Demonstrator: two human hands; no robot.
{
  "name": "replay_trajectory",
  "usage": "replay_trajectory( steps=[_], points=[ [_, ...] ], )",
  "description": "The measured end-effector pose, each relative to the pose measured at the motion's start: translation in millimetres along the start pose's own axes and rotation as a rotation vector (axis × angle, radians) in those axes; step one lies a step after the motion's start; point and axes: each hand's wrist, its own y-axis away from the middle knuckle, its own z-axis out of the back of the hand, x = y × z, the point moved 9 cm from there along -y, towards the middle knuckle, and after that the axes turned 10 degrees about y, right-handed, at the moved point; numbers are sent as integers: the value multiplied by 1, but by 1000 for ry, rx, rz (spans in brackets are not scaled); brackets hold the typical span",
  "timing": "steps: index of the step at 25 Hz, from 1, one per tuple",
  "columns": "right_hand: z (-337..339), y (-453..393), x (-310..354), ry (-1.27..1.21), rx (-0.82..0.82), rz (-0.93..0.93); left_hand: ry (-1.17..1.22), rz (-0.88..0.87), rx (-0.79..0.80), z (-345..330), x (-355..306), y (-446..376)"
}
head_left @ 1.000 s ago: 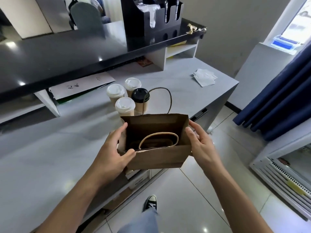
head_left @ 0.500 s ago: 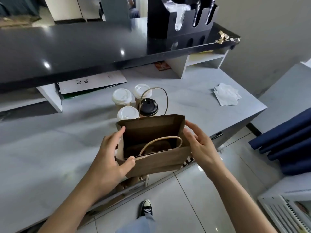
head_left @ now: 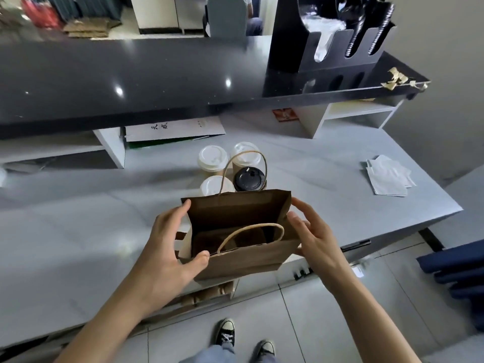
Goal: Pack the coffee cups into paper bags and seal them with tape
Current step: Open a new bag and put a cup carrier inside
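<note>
A brown paper bag [head_left: 243, 260] with two loop handles is held open at the counter's front edge. My left hand [head_left: 167, 247] grips its left side, thumb on the near wall and fingers on the far corner. My right hand [head_left: 311, 239] holds the right side the same way. A cardboard cup divider shows inside the bag. Behind it stand several coffee cups: white-lidded ones [head_left: 212, 158] and a black-lidded one [head_left: 248, 178].
The grey counter [head_left: 78, 231] runs left and right. White napkins [head_left: 387, 176] lie at the right. A black upper shelf [head_left: 131, 82] overhangs the back, carrying a black lid-and-straw holder [head_left: 327, 40]. Papers [head_left: 172, 129] sit beneath it. My shoes show on the tiled floor.
The view has swung left and tipped down, bringing more of the counter into sight. The bag has stayed between my hands, held a little more upright and nearer the cups.
</note>
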Motion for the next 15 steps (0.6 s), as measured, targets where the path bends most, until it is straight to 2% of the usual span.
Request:
replay_trajectory(
  steps=[5, 9, 15],
  points=[
    [5, -15, -1, -2, 85, 25, -61, -78, -95, 1, -8, -2],
    [5, -24, -2, 23, 170, 43, -212, -297, -332, 8, -41, 3],
    [10, -32, 1, 54, 267, 39, -357, -292, -287, -8, -38, -5]
  ],
)
